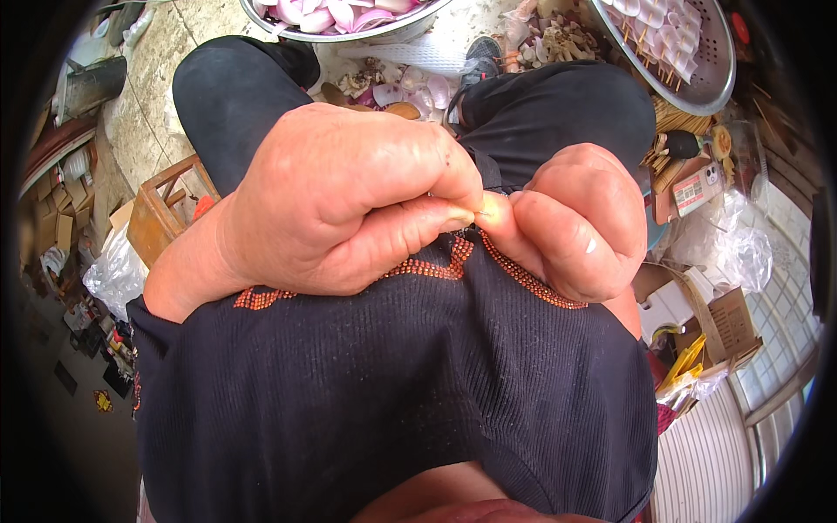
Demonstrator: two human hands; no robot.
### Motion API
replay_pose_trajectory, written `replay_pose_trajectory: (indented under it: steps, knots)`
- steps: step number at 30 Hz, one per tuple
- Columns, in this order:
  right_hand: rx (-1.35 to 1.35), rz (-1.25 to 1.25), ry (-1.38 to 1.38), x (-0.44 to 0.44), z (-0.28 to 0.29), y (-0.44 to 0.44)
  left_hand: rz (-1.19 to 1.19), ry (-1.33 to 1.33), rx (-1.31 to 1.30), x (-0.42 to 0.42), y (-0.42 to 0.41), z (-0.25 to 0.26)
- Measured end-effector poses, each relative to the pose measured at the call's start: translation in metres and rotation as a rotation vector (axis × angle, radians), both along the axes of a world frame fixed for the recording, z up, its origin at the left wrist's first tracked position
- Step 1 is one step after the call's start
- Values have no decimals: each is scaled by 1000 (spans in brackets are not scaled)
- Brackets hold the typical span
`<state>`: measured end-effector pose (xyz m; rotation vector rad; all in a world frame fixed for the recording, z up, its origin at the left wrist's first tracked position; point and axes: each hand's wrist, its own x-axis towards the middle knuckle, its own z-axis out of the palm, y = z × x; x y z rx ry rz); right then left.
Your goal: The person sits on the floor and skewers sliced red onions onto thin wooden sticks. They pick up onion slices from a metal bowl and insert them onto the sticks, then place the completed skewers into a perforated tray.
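My left hand (353, 196) is held in front of my chest, its thumb and forefinger pinched together. From the pinch a tiny, shiny, thin point (482, 212) sticks out and touches a digit of my right hand (582, 222). Most of this thin thing is hidden by the fingers, so I cannot tell what it is. The touched skin looks pale and yellowish. Curled fingers close my right hand, and I see nothing held in it; a small white fleck is stuck to one finger. Behind both hands is my black ribbed top (366, 366) with orange beaded trim.
A metal bowl (399, 33) of cut red onion stands beyond my knees. At upper right, a perforated metal basin (713, 85) holds skewered onion pieces. Onion scraps (418, 95) lie between my feet. A phone (698, 189), plastic bags and cardboard are on the right, a wooden stool (157, 212) on the left.
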<state>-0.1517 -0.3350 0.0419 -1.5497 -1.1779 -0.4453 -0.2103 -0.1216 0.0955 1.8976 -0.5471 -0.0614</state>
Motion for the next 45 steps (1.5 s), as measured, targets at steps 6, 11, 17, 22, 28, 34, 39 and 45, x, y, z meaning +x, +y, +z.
replay_pose_trajectory:
  steps: [6, 11, 17, 22, 28, 34, 39, 45]
  knots:
    - [19, 2, 3, 0, -3, 1, -11, -30, -13, 0, 0, -3]
    - [-22, -39, 29, -4, 5, -1, -47, 77, -105, 4, 2, -4]
    - [-38, -33, 24, -2, 3, -1, 52, 198, -162, -8, 1, -5]
    - [-35, -51, 3, -3, -1, -1, 66, 245, -121, -10, 0, -1]
    - [-43, -50, -15, -2, 0, -2, 80, 257, -105, -11, -1, 1]
    - [-36, -29, -7, -2, -1, 0, 72, 217, -34, -9, -1, 5]
    - [-62, -10, 4, -3, 1, -3, 23, 125, -9, -6, 0, 2]
    - [-56, -4, 14, -4, 2, -2, 16, 110, -2, -5, 0, 3]
